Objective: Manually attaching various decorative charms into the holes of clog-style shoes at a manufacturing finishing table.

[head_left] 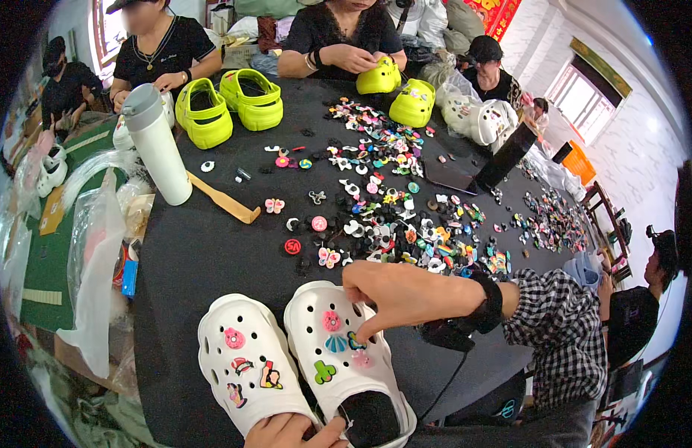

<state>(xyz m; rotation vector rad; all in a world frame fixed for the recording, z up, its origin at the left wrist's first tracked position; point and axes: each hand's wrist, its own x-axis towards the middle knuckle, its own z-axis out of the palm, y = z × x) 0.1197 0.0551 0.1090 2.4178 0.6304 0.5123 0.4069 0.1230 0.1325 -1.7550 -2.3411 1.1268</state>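
Note:
Two white clogs lie side by side at the table's near edge, toes away from me. The left clog [245, 305] carries several charms, among them a pink doughnut [234, 338]. On the right clog [301, 313] are another pink doughnut, a blue shell [336, 343], a green cactus [325, 371] and a pale pink charm. My left hand [290, 433] grips the clogs near their heels, its fingers partly cut off below. My right hand [417, 291] reaches over the right clog, thumb tip against a small dark blue and yellow charm [356, 340], index finger apart from it near the toe.
Loose charms [391, 224] cover the middle of the black table [211, 254]. Past them stand yellow-green clogs [252, 101], one handled by a person opposite. A white bottle [159, 145] and a wooden stick [222, 200] are at left; a dark phone-like slab [450, 178] lies at right.

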